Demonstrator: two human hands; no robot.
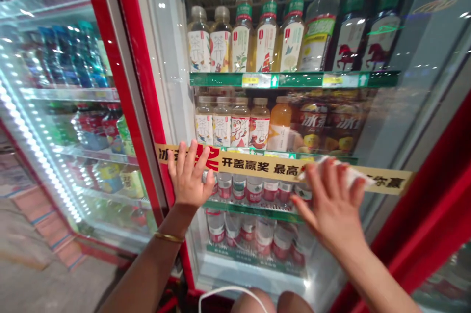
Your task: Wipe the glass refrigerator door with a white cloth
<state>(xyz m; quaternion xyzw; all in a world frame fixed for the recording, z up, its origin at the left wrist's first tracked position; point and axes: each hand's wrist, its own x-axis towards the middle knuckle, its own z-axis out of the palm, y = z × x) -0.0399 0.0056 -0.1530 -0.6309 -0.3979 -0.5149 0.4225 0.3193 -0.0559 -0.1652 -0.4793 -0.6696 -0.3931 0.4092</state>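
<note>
Touching one yellow strip (257, 166), left hand (189, 175) splayed empty, right hand (331, 205) pinching one white scrap (349, 173).

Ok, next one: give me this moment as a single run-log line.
left hand: flat on glass cooler door | right hand: holding white cloth or tissue to glass | both over yellow banner strip

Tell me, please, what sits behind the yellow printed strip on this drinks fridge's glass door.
Tea bottles show above the yellow printed strip, and small red-labelled bottles show below it. The strip itself hides the shelf edge and the bottoms of the upper bottles.
</note>
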